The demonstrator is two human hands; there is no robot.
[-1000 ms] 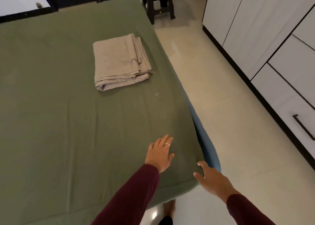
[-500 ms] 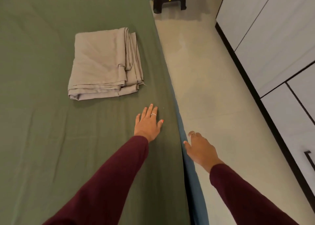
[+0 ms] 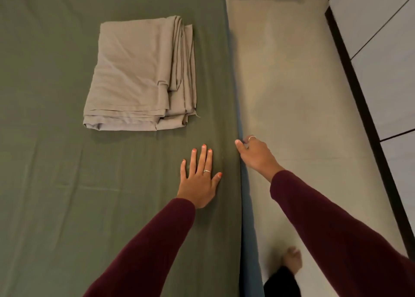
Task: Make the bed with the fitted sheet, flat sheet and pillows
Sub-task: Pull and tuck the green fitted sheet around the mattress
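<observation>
Folded flat sheet (image 3: 139, 76) beyond flat-pressed left hand (image 3: 198, 179); right hand (image 3: 256, 155) pinches fitted sheet (image 3: 67, 206) edge

No text, label, brand, number or sign could be read anywhere in the view.
</observation>
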